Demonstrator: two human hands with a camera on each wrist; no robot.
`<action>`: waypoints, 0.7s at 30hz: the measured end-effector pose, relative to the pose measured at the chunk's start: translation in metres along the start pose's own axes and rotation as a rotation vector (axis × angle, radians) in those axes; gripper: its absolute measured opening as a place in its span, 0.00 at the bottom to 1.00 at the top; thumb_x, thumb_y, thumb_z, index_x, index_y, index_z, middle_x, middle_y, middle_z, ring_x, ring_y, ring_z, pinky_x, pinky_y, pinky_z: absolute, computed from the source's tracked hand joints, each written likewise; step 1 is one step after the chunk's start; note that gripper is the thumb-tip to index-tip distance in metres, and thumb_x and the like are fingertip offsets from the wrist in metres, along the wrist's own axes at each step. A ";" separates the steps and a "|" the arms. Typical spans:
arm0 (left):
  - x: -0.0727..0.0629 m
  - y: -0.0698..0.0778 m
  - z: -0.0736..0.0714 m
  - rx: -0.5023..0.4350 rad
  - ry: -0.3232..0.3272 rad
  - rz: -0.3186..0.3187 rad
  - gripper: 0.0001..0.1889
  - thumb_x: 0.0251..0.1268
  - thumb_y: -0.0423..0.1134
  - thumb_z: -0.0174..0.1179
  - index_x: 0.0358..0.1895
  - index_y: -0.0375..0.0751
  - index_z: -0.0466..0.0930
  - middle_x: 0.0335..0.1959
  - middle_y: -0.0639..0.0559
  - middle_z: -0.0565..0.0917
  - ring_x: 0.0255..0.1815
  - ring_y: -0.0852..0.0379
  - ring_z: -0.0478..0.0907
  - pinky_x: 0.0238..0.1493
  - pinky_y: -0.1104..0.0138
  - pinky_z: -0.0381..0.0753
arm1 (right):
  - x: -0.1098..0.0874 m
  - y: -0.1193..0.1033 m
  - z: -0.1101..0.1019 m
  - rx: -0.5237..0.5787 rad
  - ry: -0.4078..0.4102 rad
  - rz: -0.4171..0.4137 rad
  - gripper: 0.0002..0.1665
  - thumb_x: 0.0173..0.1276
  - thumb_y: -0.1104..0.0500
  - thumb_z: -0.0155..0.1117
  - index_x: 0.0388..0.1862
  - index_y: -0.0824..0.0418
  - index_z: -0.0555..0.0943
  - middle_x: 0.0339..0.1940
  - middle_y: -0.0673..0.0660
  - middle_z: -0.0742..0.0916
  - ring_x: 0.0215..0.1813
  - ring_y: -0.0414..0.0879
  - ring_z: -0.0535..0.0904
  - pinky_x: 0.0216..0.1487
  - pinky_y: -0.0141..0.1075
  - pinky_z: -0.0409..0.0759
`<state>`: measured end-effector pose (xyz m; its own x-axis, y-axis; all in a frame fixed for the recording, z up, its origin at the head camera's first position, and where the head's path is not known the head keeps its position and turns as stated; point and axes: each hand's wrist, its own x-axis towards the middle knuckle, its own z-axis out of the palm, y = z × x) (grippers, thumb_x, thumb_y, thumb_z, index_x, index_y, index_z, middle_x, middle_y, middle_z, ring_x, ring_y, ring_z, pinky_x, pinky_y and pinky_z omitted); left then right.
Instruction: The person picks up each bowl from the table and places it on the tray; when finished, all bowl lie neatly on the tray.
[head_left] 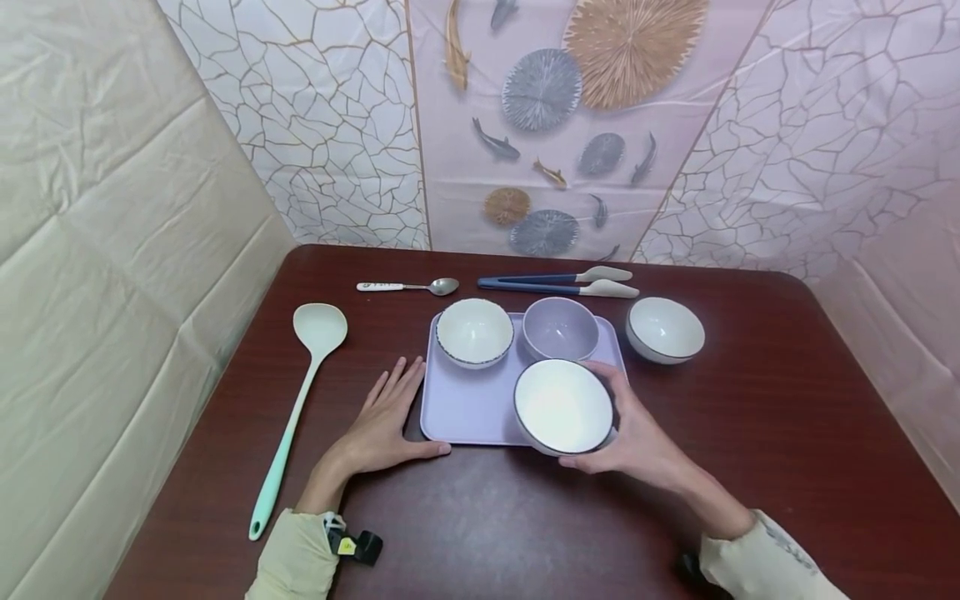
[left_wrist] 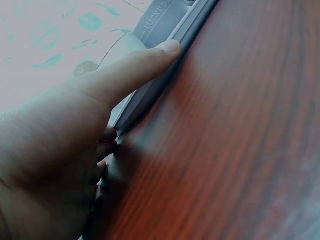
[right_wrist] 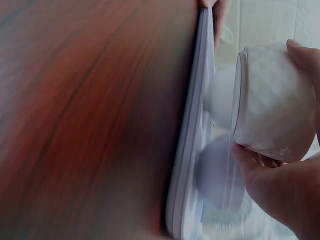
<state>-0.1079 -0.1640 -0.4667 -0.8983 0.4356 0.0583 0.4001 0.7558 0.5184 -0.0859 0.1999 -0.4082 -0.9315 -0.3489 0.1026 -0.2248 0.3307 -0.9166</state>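
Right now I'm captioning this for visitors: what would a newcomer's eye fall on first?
Probably the bright white bowl in the right hand, at the near right corner of the lavender tray. Next, perhaps, the second white bowl and the lavender bowl along the tray's far side, then the long ladle on the table's left.

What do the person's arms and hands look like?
The left hand and right hand are bare, with no gloves. Both arms wear cream sleeves. By the left cuff sits a small black gadget with a yellow patch. The right sleeve has dark marks, too small to read.
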 end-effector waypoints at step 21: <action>0.000 0.000 0.001 -0.003 0.025 0.031 0.64 0.47 0.72 0.66 0.79 0.38 0.43 0.79 0.44 0.48 0.79 0.45 0.37 0.75 0.50 0.37 | 0.042 -0.031 0.063 0.065 -0.140 -0.025 0.66 0.35 0.66 0.87 0.70 0.66 0.54 0.67 0.59 0.71 0.65 0.52 0.70 0.67 0.50 0.63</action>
<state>-0.1077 -0.1639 -0.4675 -0.8895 0.4467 0.0960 0.4277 0.7403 0.5187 -0.1006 0.1200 -0.4001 -0.8759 -0.4765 0.0755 -0.2247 0.2643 -0.9379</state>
